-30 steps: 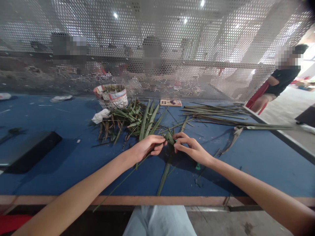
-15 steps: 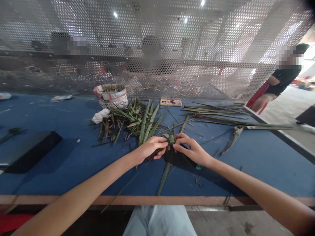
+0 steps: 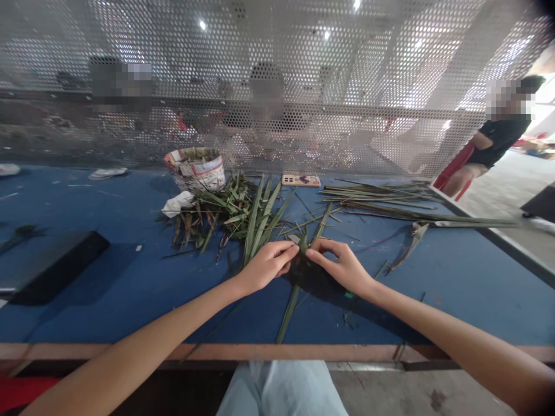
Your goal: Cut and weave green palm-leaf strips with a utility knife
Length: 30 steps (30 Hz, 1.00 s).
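Observation:
Between my hands is a small folded piece of green leaf point(image 3: 303, 252), held just above the blue table. My left hand point(image 3: 269, 264) has its fingers closed in a pinch on the leaf's left side. On the opposite side, my right hand point(image 3: 340, 266) pinches the leaf with thumb and forefinger; its other fingertips are partly hidden. A long leaf strip point(image 3: 289, 312) lies on the table below the hands. Several broad green leaf blades point(image 3: 260, 216) lie beyond my left hand, against a heap of leaf scraps point(image 3: 221, 216).
A paper-covered tub point(image 3: 196, 169) and a phone point(image 3: 300, 181) stand near the perforated screen point(image 3: 368, 86). Long leaf strips point(image 3: 385, 196) lie at back right. A dark wedge-shaped object point(image 3: 56, 266) rests on the left. A seated person point(image 3: 503, 138) is beyond the table's right edge.
My left hand has turned slightly and its fingers have drawn together around the leaf. The right fingers have shifted a little on it. The long thin strip under my left arm shows less.

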Available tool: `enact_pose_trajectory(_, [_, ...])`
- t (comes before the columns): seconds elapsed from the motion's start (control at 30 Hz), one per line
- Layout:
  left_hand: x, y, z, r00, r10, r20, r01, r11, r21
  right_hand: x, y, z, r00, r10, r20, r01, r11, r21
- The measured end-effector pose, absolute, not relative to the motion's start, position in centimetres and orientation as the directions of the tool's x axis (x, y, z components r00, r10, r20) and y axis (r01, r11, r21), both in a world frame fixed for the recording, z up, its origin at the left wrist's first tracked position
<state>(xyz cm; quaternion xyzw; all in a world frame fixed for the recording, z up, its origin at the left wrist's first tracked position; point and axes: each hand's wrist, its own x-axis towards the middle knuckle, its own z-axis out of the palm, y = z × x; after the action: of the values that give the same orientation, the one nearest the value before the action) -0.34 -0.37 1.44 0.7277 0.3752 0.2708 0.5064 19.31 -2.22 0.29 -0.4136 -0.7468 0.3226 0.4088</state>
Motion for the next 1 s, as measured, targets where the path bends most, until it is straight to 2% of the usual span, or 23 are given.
enact_pose_trajectory(0.1, [-0.3, -0.5, 1.3, 0.590, 0.807, -0.007, 0.256, -0.179, 0.950, 19.2, -2.3, 0.4, -0.285, 0.909, 0.304, 0.265, 0.379, -0.886])
enact_pose_trajectory(0.23, [-0.3, -1.0, 1.2, 0.626, 0.780, -0.010, 0.313, -0.239, 0.919, 19.3, -2.1, 0.5, -0.387, 0.887, 0.253, 0.336, 0.391, -0.857])
enact_pose_trajectory(0.3, [-0.4, -1.0, 1.4, 0.611, 0.790, 0.042, 0.370, -0.333, 0.867, 19.4, -2.1, 0.5, -0.397, 0.884, 0.247, 0.366, 0.399, -0.840])
enact_pose_trajectory(0.4, [-0.7, -0.6, 1.6, 0.549, 0.823, 0.145, 0.419, -0.421, 0.805, 19.5, -2.0, 0.6, -0.443, 0.869, 0.221, 0.325, 0.386, -0.863])
enact_pose_trajectory(0.63, [-0.8, 0.6, 1.7, 0.438, 0.890, 0.123, 0.243, -0.249, 0.938, 19.7, -1.9, 0.9, -0.466, 0.878, 0.114, 0.264, 0.261, -0.929])
enact_pose_trajectory(1.0, [-0.8, 0.7, 0.8, 0.303, 0.938, 0.169, 0.126, -0.216, 0.968, 19.9, -1.7, 0.8, -0.474, 0.878, 0.066, 0.252, 0.207, -0.946])
